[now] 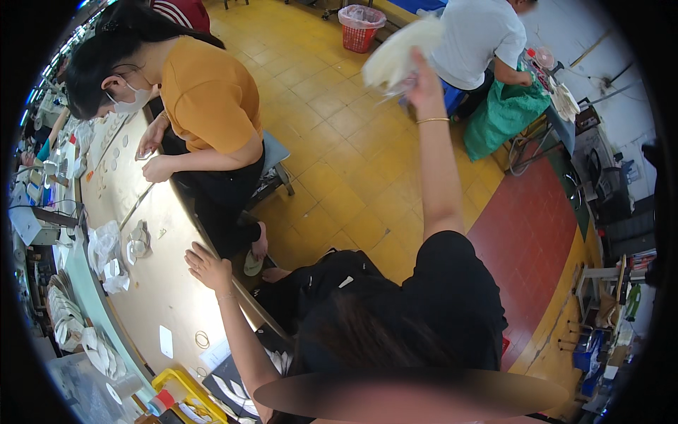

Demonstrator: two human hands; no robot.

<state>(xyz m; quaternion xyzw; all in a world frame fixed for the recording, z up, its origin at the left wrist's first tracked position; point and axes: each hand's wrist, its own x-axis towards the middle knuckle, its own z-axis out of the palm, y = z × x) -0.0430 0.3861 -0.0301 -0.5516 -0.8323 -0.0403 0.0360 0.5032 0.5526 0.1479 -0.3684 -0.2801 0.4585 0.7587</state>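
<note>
1. The right hand point(424, 85) is lifted high, away from the surface point(169, 283), with the arm stretched up over the yellow tiled floor point(339, 141).
2. Its fingers are clenched on a bundle of pale flat pieces point(399, 53); the bundle stands out above and to the left of the fingers and looks blurred.
3. A thin gold bracelet point(432, 120) sits on the wrist, just below these fingers.
4. The left hand point(207, 266) rests at the near edge of the surface. Its fingers are released and spread a little, and they grasp nothing.
5. To the left of these fingers, on the surface, lie small white pieces point(138, 244) and a crumpled clear plastic bag point(104, 244), near but not touching the hand.
6. Below the left fingers, a thin ring point(202, 340) and a white slip point(166, 341) lie on the surface, and lower there is a yellow tray point(176, 387).
7. Beyond the left fingers, a co-worker in an orange shirt point(208, 92) bends over the same surface.
8. Past the right fingers, a person in a white shirt point(477, 35) stands beside a green bag point(505, 113), and a red basket point(360, 28) stands on the floor.
</note>
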